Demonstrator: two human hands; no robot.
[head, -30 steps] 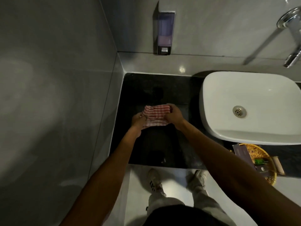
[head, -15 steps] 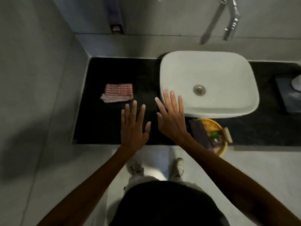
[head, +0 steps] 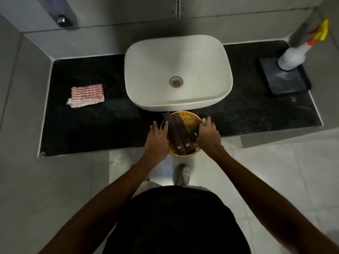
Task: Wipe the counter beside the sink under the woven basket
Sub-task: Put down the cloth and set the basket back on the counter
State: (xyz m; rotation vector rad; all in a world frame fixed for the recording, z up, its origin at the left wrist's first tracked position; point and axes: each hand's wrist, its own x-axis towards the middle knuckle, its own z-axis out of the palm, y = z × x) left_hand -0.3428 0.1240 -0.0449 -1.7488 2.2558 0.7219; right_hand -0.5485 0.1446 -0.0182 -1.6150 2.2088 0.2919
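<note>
The woven basket (head: 189,118) sits at the front edge of the black counter (head: 91,129), just in front of the white sink (head: 178,70), and overhangs the edge a little. It holds dark brown sachets and a small green item. My left hand (head: 157,139) presses against its left rim and my right hand (head: 209,133) curls over its right rim. A folded red-and-white striped cloth (head: 86,95) lies on the counter left of the sink, apart from both hands.
A white spray bottle (head: 293,55) with a yellow-and-orange trigger stands on a dark tray (head: 286,79) at the counter's far right. A soap dispenser (head: 61,17) and a faucet (head: 177,8) are on the back wall. Grey walls close in both ends.
Both hands let go of the striped cloth, left it on the counter left of the sink, and moved right to the sides of the woven basket. The view shifted right.
</note>
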